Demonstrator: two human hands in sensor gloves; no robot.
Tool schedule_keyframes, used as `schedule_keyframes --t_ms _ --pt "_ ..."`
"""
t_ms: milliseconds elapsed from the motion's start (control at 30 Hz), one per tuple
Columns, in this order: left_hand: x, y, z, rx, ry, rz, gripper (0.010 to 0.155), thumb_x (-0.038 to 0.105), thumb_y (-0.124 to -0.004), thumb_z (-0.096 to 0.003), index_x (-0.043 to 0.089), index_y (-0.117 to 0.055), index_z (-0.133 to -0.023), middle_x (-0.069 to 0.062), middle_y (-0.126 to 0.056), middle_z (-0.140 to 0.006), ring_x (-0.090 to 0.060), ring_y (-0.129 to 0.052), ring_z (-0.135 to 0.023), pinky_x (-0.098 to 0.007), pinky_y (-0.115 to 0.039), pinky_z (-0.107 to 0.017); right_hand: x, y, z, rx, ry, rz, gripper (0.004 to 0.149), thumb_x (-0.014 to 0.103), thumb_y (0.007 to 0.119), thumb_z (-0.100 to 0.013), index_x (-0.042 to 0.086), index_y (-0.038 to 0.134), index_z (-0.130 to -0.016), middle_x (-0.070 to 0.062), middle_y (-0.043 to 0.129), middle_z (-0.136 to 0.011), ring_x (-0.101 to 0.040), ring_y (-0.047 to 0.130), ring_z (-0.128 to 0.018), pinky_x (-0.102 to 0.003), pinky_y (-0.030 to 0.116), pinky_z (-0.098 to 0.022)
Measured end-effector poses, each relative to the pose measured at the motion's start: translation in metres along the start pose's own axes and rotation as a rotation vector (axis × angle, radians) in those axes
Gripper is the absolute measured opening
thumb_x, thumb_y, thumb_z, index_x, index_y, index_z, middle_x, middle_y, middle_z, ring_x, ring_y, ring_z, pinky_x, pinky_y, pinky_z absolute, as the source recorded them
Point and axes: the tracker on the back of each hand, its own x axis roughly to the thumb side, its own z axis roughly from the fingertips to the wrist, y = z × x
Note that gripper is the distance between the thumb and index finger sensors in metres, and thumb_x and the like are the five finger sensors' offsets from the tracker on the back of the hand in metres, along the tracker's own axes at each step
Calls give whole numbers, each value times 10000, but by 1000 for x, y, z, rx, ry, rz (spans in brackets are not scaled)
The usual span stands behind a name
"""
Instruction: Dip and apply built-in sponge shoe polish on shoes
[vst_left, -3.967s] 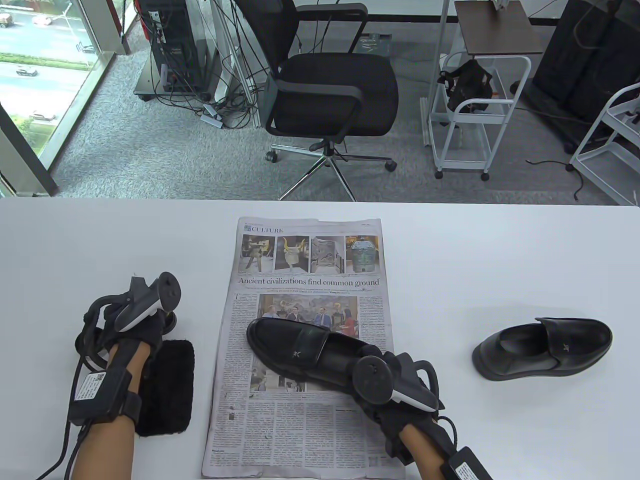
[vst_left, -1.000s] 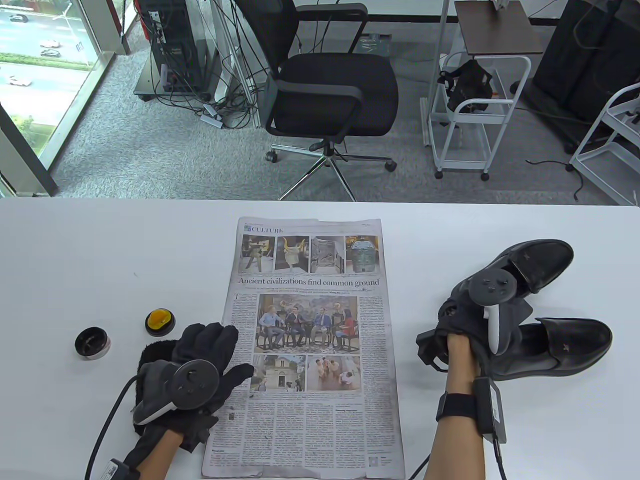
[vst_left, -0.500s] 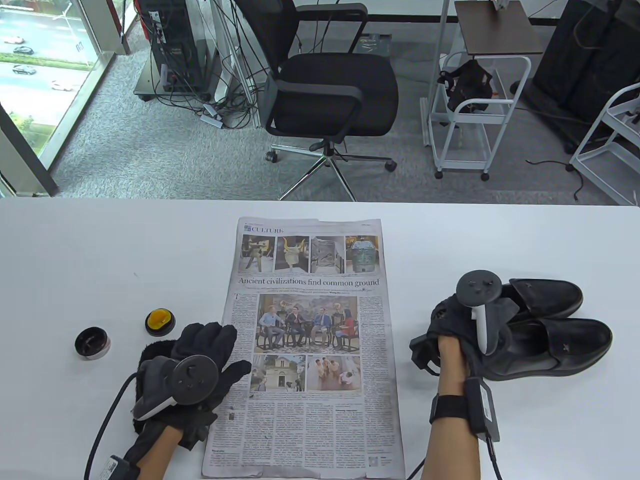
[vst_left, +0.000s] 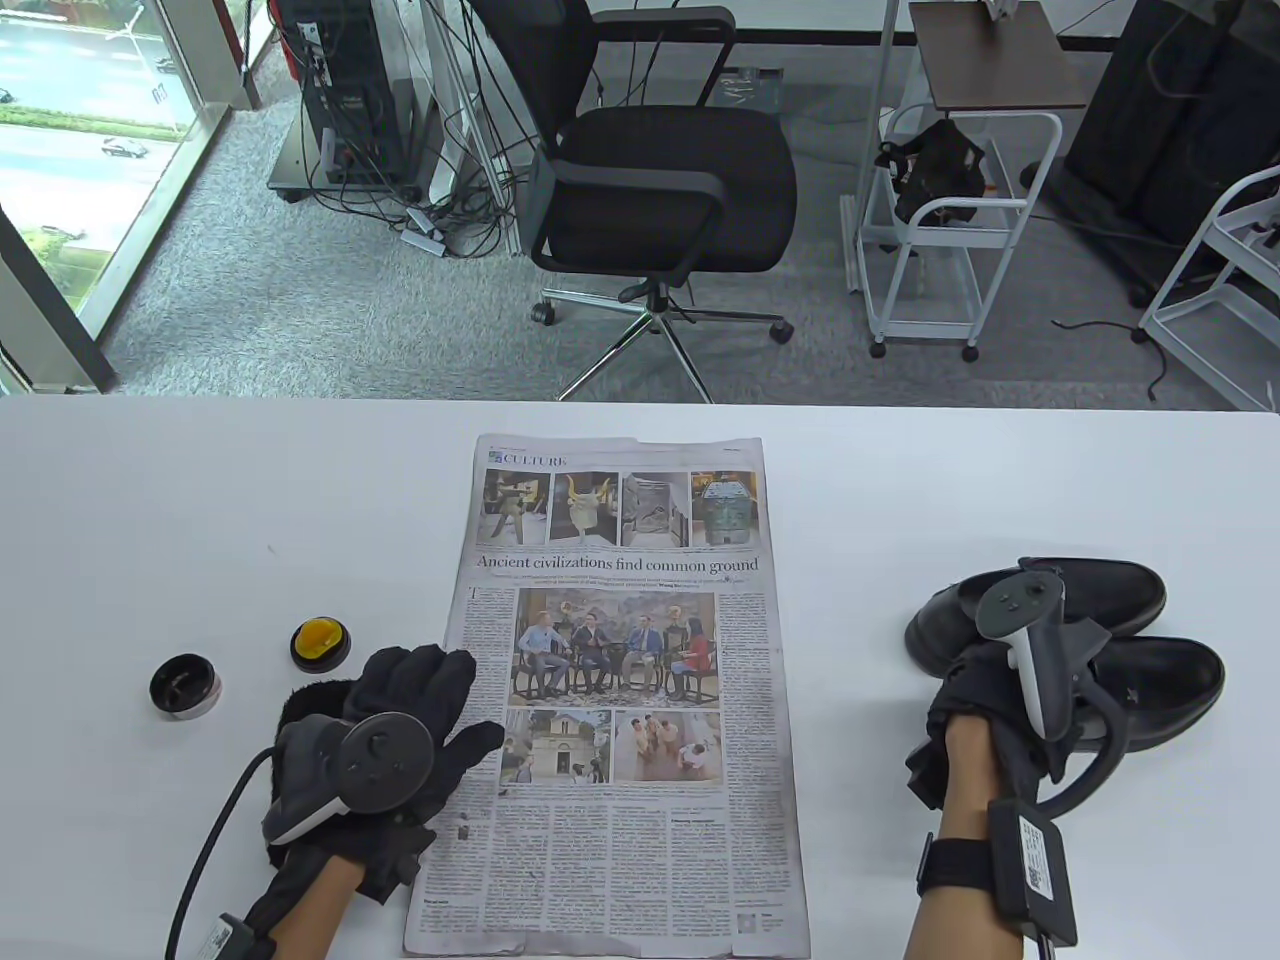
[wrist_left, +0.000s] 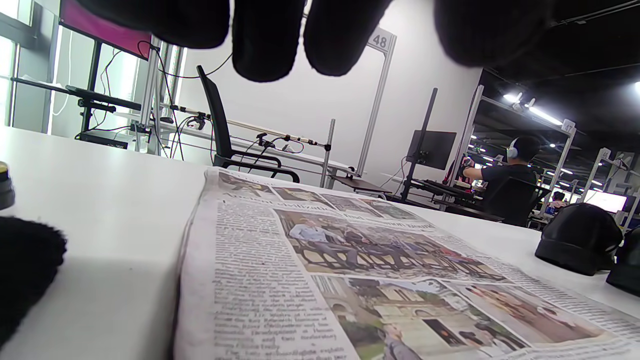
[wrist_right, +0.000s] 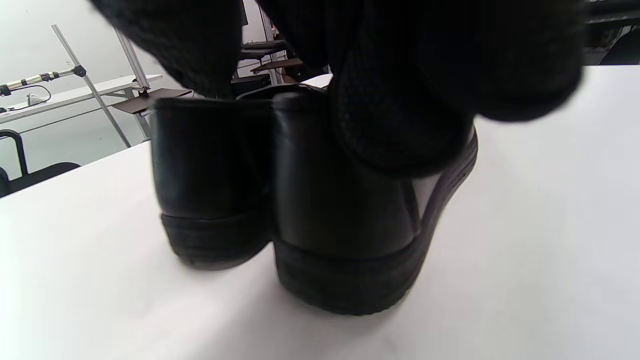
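Observation:
Two black loafers stand side by side at the right, the far shoe and the near shoe, heels toward me. My right hand hovers at their heels; in the right wrist view its fingers hang loosely over the near shoe's heel and grip nothing. My left hand lies flat, fingers straight, on a black fuzzy cloth and the newspaper's left edge. The open polish tin and the yellow sponge applicator sit left of it, untouched.
A newspaper lies spread in the middle of the white table. Beyond the far edge are an office chair, white carts and cables on the floor.
My right hand carried the shoe off the newspaper, set it down behind the other shoe and drew back to the heels. My left hand left the tin and stays flat on the cloth.

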Motion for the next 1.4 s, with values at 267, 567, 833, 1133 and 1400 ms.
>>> schedule_keyframes --t_ms 267,567,833,1133,1400 --pt "-1 0 0 -8 7 -6 762 587 -653 -566 75 -566 -1124 -314 -554 -1145 -657 -466 -987 -741 -481 -673 1 31 -8 13 33 52 644 385 769 -454 11 627 -959 -263 761 -887 -300 1060 -369 -379 922 -229" --pt "-2 2 1 -1 13 -5 762 585 -652 -568 75 -562 -1126 -316 -546 -1146 -660 -453 -988 -743 -474 -672 5 19 14 -198 9 78 424 352 805 -418 64 780 -729 -104 906 -552 -226 1094 -226 -329 977 -161" --pt "-8 11 3 29 30 22 763 587 -650 -568 76 -558 -1127 -317 -540 -1148 -661 -451 -987 -744 -473 -672 20 -43 64 -368 -130 123 423 361 812 -421 71 786 -728 -102 907 -553 -234 1090 -229 -341 974 -175" --pt "-13 16 4 52 52 21 761 585 -649 -571 75 -556 -1127 -318 -539 -1148 -661 -450 -987 -743 -471 -673 58 -69 133 -587 -568 119 415 345 815 -432 158 771 -800 -91 853 -701 -338 1045 -437 -435 922 -376" --pt "-30 21 6 78 147 -29 763 584 -655 -568 75 -555 -1128 -323 -523 -1150 -666 -434 -985 -743 -463 -673 98 -18 180 -500 -1214 253 399 354 822 -409 230 777 -786 -42 858 -754 -323 1035 -442 -405 924 -374"
